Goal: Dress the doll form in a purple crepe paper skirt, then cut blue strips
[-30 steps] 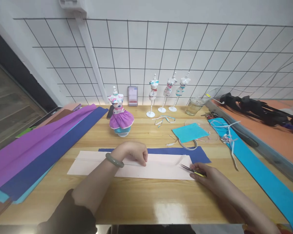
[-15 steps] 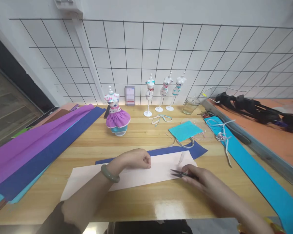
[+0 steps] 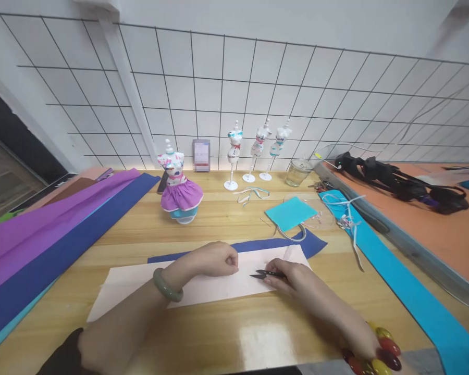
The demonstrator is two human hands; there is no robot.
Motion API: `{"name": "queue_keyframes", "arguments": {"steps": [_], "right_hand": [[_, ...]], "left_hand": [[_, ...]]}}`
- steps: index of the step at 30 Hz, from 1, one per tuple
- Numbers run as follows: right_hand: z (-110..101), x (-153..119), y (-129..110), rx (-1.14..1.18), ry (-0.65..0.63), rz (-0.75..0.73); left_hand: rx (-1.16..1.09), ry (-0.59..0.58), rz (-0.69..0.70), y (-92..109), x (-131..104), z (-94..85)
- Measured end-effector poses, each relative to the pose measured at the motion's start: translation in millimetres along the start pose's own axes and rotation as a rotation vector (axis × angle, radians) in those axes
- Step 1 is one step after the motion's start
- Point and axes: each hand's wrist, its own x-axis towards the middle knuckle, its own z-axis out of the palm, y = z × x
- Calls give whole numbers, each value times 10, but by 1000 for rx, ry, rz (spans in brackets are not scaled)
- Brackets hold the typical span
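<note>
My left hand (image 3: 219,259), with a green bangle at the wrist, rests over a long pale pink fabric strip (image 3: 211,289). Its fingers are curled into a pinch, and whatever may be between them is too small to make out. Closed around a pair of thread snips (image 3: 261,274), my right hand (image 3: 287,276) hovers over the strip's right part. The dark blades are slightly apart and point left toward my left hand. A thin whitish scrap (image 3: 291,252) lies near the strip's right end. Beneath the strip's far edge shows navy blue fabric (image 3: 273,243).
A mannequin in a purple skirt (image 3: 182,195) stands back left, with several bare ones, including one mannequin (image 3: 235,148), near the wall. A glass jar (image 3: 297,173), a turquoise square (image 3: 291,212) and a blue strip (image 3: 398,276) are right. Folded fabrics (image 3: 62,229) lie left.
My right hand has moved left with the snips, closer to my left hand. My left hand stays pinched over the strip. The head view has shifted and tilted slightly; a beaded bracelet shows more.
</note>
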Motion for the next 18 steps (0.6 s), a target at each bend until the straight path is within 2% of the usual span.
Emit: {"name": "queue_keyframes", "arguments": {"steps": [8, 13, 18], "right_hand": [[-19, 204, -58, 5, -74, -32], [-56, 276, -100, 18, -143, -111], [-32, 318, -106, -3, -150, -142]], "left_hand": [[-8, 9, 18, -23, -44, 8], [-28, 23, 21, -37, -57, 27], [-52, 31, 20, -43, -66, 40]]}}
